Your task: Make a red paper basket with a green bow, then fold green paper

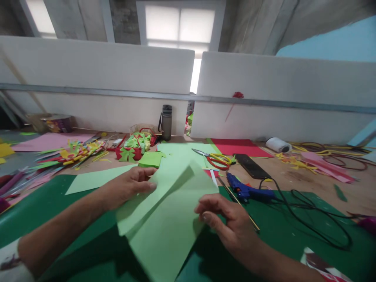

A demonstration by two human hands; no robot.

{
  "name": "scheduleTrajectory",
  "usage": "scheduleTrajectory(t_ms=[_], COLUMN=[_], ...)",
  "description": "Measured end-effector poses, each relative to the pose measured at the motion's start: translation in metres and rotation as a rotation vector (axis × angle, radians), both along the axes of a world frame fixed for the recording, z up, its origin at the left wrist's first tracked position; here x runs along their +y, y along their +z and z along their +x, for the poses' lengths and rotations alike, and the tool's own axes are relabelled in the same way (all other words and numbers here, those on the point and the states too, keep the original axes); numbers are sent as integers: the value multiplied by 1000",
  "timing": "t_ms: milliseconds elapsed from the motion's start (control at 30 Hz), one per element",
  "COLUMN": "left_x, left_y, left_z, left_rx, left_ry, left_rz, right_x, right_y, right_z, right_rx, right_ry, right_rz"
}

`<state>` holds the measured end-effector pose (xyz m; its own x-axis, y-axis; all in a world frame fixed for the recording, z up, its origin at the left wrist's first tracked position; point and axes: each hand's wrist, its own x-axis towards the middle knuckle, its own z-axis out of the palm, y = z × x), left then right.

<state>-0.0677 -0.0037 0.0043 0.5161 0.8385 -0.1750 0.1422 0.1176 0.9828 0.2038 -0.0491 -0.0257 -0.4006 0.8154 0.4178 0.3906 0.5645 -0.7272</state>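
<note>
A light green sheet of paper (167, 219) is held up over the dark green mat (44, 211), with one part folded over. My left hand (129, 186) grips its upper left edge, thumb on top and fingers closed on the paper. My right hand (227, 221) pinches the sheet's right edge near the fold. More light green sheets (179, 154) lie flat on the table beyond the held one.
Red and yellow scissors (214, 158), a blue glue gun (245, 190) with a black cord (308, 207), a black phone (252, 166) and red paper (237, 148) lie to the right. A grey bottle (167, 122), a basket of cut paper shapes (135, 147) and coloured strips (73, 152) sit at the back left.
</note>
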Motion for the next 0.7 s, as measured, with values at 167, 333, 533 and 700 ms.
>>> scheduleTrajectory(t_ms=[167, 333, 533, 700], left_x=[28, 45, 19, -41], left_y=[3, -26, -28, -13], left_z=[5, 38, 42, 26], left_rx=[477, 672, 754, 777], left_ry=[-423, -417, -181, -462], left_rz=[284, 590, 838, 1016], right_x=[2, -3, -18, -9], right_y=[8, 3, -14, -18], right_z=[12, 12, 5, 13], right_rx=[-44, -236, -516, -582], right_ry=[-102, 146, 300, 286], right_rz=[314, 447, 284, 217])
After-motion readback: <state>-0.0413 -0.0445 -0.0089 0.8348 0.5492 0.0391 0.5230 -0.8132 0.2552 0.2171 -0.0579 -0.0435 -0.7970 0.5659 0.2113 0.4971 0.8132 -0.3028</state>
